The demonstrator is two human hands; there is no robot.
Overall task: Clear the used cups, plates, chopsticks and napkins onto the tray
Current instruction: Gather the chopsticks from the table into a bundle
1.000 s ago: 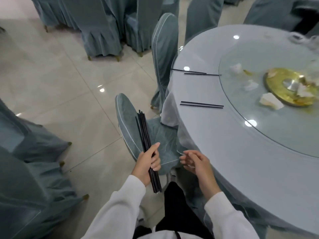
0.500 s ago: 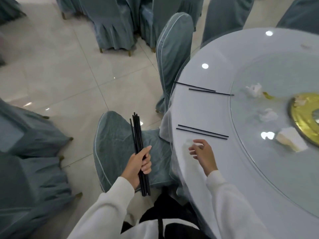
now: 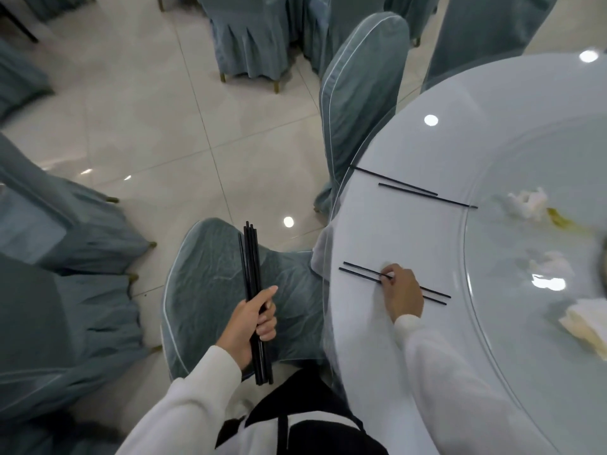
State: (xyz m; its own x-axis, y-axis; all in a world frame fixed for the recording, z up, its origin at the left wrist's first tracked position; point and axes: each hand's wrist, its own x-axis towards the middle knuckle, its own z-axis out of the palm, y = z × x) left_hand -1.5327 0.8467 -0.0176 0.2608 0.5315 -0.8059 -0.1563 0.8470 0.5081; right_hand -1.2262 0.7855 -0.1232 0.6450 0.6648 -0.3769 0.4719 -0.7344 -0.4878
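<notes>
The right hand pinches a pair of thin black chopsticks lying near the round grey-clothed table's edge. The left hand grips a bundle of black chopsticks. Light, stiff and probably slippery, the pair is best pinched mid-length, both sticks together.

Glossy tiled floor; glass turntable; crumpled paper napkins.
</notes>
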